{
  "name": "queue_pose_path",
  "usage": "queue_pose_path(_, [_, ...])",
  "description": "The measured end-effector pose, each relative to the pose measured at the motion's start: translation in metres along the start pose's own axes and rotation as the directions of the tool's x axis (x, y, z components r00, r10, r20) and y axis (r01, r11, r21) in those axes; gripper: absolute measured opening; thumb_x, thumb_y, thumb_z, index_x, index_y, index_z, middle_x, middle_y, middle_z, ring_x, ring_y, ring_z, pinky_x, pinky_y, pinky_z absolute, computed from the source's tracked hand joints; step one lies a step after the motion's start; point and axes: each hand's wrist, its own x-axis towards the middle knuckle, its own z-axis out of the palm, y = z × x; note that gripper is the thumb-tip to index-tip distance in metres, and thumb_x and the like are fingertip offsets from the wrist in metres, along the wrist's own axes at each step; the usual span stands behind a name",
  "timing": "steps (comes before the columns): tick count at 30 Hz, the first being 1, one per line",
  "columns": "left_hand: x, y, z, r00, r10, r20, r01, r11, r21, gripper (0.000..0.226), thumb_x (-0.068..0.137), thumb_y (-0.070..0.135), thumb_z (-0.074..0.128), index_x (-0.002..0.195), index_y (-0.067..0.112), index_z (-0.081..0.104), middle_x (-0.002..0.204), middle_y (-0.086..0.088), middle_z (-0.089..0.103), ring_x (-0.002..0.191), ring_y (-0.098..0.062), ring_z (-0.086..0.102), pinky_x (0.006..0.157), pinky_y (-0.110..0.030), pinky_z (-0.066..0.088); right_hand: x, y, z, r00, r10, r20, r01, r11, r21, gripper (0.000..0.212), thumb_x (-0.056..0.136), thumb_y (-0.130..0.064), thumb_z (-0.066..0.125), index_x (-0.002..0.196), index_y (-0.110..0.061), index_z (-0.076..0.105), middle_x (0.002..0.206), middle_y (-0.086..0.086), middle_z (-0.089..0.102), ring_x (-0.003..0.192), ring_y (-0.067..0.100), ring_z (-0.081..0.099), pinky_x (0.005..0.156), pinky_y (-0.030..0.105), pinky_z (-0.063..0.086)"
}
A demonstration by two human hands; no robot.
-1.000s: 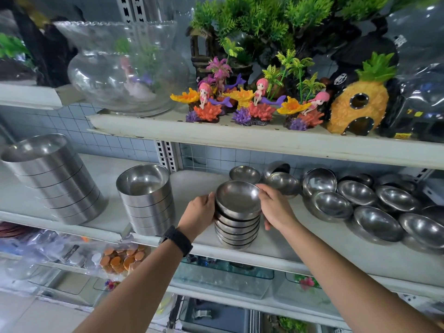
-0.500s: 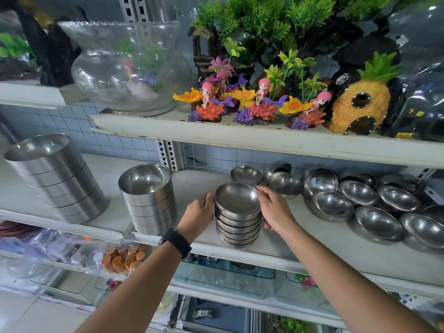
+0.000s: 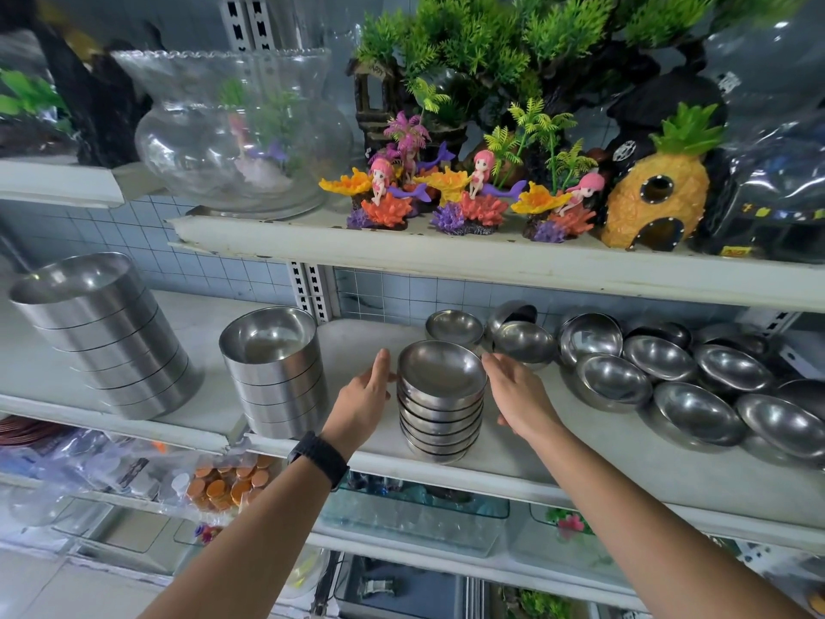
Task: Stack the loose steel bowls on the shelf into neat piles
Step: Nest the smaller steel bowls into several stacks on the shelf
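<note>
Stack of steel bowls (image 3: 439, 408): I see it upright at the near edge of the middle shelf (image 3: 580, 466), roughly centre in the view. Its rims are nested evenly and the top bowl opens upward.

Left hand (image 3: 364, 395): fingers straight and close together, palm turned toward the stack's left side. Its fingertips reach the rim of the top bowl. I read this as light contact, with nothing curled round the metal. A black wristband (image 3: 319, 457) sits on that wrist.

Right hand (image 3: 520, 395): fingers extended and relaxed, just beside the stack's right side. I cannot tell whether it touches the bowls. It holds nothing.

Loose steel bowls (image 3: 614, 382): a scattered group lies to the right of the stack on the same shelf. Most are tilted and lean on one another, running out to the right edge of the view. Two far bowls (image 3: 454, 327) sit just behind the stack, toward the tiled wall (image 3: 250, 270). A tipped bowl (image 3: 513, 311) lies on its side beside them.

Left of the stack stand two piles of straight-walled steel containers: a shorter pile (image 3: 277, 373) close by and a taller pile (image 3: 107, 337) further left.

On the upper shelf (image 3: 446, 256) I note a glass fishbowl (image 3: 241, 131), mermaid aquarium ornaments (image 3: 477, 203) and a pineapple house ornament (image 3: 656, 194).
</note>
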Motion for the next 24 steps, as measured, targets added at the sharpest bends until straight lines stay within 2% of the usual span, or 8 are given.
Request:
queue_pose_path(2, [-0.002, -0.002, 0.000, 1.000, 0.002, 0.009, -0.002, 1.000, -0.003, 0.070, 0.101, 0.065, 0.019, 0.128, 0.019, 0.064, 0.106, 0.000, 0.062, 0.076, -0.003, 0.055, 0.076, -0.034, 0.045, -0.002, 0.003, 0.000, 1.000, 0.008, -0.003, -0.008, 1.000, -0.011, 0.027, 0.101, -0.058, 0.036, 0.108, -0.041, 0.056, 0.086, -0.019, 0.057, 0.063, 0.026, 0.069, 0.059, 0.041, 0.058])
queue_pose_path(4, [-0.002, -0.005, -0.001, 1.000, 0.014, 0.008, -0.014, 1.000, 0.008, 0.069, 0.101, 0.065, 0.020, 0.126, 0.019, 0.065, 0.108, -0.001, 0.063, 0.079, -0.005, 0.057, 0.078, -0.035, 0.046, -0.003, 0.006, -0.001, 1.000, 0.008, -0.009, -0.009, 0.999, -0.034, 0.029, 0.101, -0.059, 0.034, 0.109, -0.041, 0.056, 0.089, -0.016, 0.060, 0.060, 0.023, 0.066, 0.052, 0.030, 0.046])
queue_pose_path(8, [0.002, -0.007, -0.005, 0.996, 0.071, -0.051, -0.069, 0.997, 0.037, 0.069, 0.100, 0.067, 0.025, 0.117, 0.015, 0.068, 0.107, -0.008, 0.070, 0.093, -0.024, 0.063, 0.095, -0.041, 0.050, 0.001, 0.010, -0.005, 0.999, -0.032, -0.022, 0.030, 0.994, -0.104, 0.037, 0.099, -0.061, 0.033, 0.108, -0.038, 0.060, 0.100, -0.006, 0.067, 0.076, 0.021, 0.064, 0.070, 0.036, 0.055])
queue_pose_path(11, [0.008, 0.002, -0.011, 0.986, 0.150, -0.073, -0.135, 0.975, 0.178, 0.059, 0.102, 0.061, 0.029, 0.103, 0.013, 0.063, 0.092, -0.007, 0.067, 0.092, -0.027, 0.063, 0.082, -0.037, 0.048, 0.005, 0.009, -0.020, 0.994, -0.099, -0.037, 0.089, 0.972, -0.218, 0.044, 0.101, -0.060, 0.033, 0.091, -0.026, 0.060, 0.087, -0.006, 0.065, 0.084, 0.021, 0.066, 0.080, 0.041, 0.056])
queue_pose_path(15, [0.020, 0.034, -0.019, 0.937, 0.342, -0.072, -0.277, 0.852, 0.444, 0.036, 0.102, 0.048, 0.040, 0.086, 0.022, 0.059, 0.087, -0.001, 0.060, 0.087, -0.025, 0.061, 0.071, -0.030, 0.040, 0.017, -0.001, -0.054, 0.967, -0.250, -0.042, 0.194, 0.836, -0.513, 0.041, 0.103, -0.053, 0.038, 0.093, -0.022, 0.062, 0.087, -0.005, 0.067, 0.081, 0.019, 0.065, 0.077, 0.034, 0.055])
queue_pose_path(18, [0.024, 0.063, -0.016, 0.890, 0.456, -0.010, -0.360, 0.716, 0.599, 0.039, 0.102, 0.050, 0.039, 0.094, 0.023, 0.066, 0.088, 0.003, 0.064, 0.081, -0.019, 0.064, 0.070, -0.028, 0.048, 0.022, -0.007, -0.076, 0.945, -0.327, -0.022, 0.235, 0.724, -0.648, 0.040, 0.101, -0.053, 0.039, 0.092, -0.022, 0.063, 0.088, -0.002, 0.070, 0.080, 0.022, 0.065, 0.075, 0.036, 0.056])
queue_pose_path(21, [0.023, 0.088, 0.000, 0.852, 0.517, 0.088, -0.443, 0.621, 0.647, 0.050, 0.102, 0.056, 0.033, 0.093, 0.020, 0.067, 0.083, 0.005, 0.066, 0.074, -0.011, 0.063, 0.071, -0.029, 0.054, 0.016, -0.006, -0.094, 0.939, -0.343, -0.015, 0.238, 0.681, -0.693, 0.038, 0.100, -0.053, 0.039, 0.090, -0.023, 0.060, 0.086, -0.003, 0.067, 0.080, 0.021, 0.063, 0.073, 0.036, 0.054])
queue_pose_path(24, [0.019, 0.109, 0.029, 0.827, 0.542, 0.152, -0.500, 0.584, 0.639, 0.052, 0.102, 0.053, 0.032, 0.090, 0.016, 0.066, 0.083, 0.001, 0.068, 0.071, -0.011, 0.062, 0.062, -0.026, 0.046, 0.005, 0.008, -0.111, 0.940, -0.337, -0.051, 0.200, 0.667, -0.718, 0.037, 0.101, -0.052, 0.041, 0.089, -0.021, 0.059, 0.085, -0.002, 0.066, 0.074, 0.021, 0.057, 0.064, 0.033, 0.046])
